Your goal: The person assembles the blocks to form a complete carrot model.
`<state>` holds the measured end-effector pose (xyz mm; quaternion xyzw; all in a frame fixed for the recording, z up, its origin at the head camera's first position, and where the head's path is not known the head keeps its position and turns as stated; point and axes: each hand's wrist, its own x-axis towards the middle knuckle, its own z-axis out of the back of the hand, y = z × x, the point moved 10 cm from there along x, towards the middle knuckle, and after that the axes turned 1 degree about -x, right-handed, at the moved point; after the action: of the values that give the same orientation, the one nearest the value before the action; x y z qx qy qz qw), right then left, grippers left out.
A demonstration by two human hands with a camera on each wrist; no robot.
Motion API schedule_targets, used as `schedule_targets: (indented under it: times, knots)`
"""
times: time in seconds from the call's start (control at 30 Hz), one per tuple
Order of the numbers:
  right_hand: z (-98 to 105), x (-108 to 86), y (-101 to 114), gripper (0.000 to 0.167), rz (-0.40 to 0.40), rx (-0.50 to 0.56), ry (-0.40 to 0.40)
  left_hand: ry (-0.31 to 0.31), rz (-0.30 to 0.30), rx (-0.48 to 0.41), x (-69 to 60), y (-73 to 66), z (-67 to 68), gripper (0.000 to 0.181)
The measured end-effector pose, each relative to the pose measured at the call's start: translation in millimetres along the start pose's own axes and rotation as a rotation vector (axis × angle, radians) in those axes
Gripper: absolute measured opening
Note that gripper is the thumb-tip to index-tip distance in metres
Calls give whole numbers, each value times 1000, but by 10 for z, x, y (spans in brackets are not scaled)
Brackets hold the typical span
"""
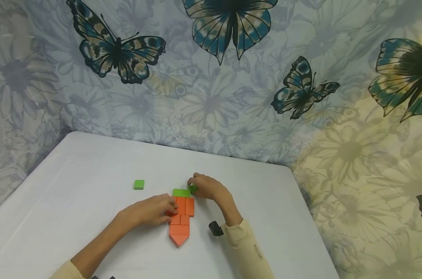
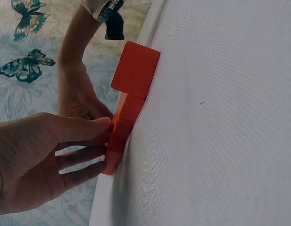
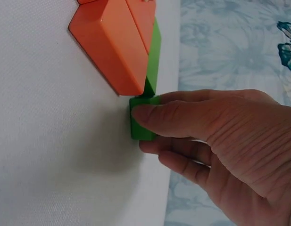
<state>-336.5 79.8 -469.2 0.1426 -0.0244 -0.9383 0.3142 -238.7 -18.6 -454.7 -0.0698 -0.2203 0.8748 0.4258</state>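
Note:
On the white table lies a flat figure of orange blocks [image 1: 184, 219], its pointed end toward me. A green block [image 1: 181, 193] borders the figure's far end. My right hand [image 1: 207, 186] pinches a small green block [image 3: 143, 117] between thumb and fingers, right beside the laid green one. The left hand [image 1: 153, 209] rests its fingertips against the left side of the orange figure and partly hides it. In the left wrist view, the thumb and spread, fairly straight fingers [image 2: 84, 157] touch the row of orange blocks [image 2: 128, 110].
A loose square green block [image 1: 139, 185] lies to the left of the figure. The white table [image 1: 102, 162] backs onto a butterfly-patterned wall covering [image 1: 211, 104]. A dark device [image 1: 216, 228] sits at the right wrist.

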Motion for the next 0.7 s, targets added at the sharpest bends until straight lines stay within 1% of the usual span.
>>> schedule_targets:
  times: [0.2,0.33,0.4,0.57,0.63,0.7]
  knots:
    - [9,-18,24,29,20,-15,-13,-4,1,2,-1,0,-11,28]
    - [14,-25,25,36,17,-28,-24,0,6,-2,1,13,-14,29]
    - [40,-54,39,39,22,-48,-50,2,8,-3,2,18,-14,29]
    - [163,-254,152,41,110,-108,-166,0,5,-11,8,-1,-13,29]
    - [178,-351,203,44,152,-113,-176,-3,2,-10,8,-8,-10,29]
    - [152,-430,247,48,186,-111,-157,-5,1,0,5,-2,-7,28]
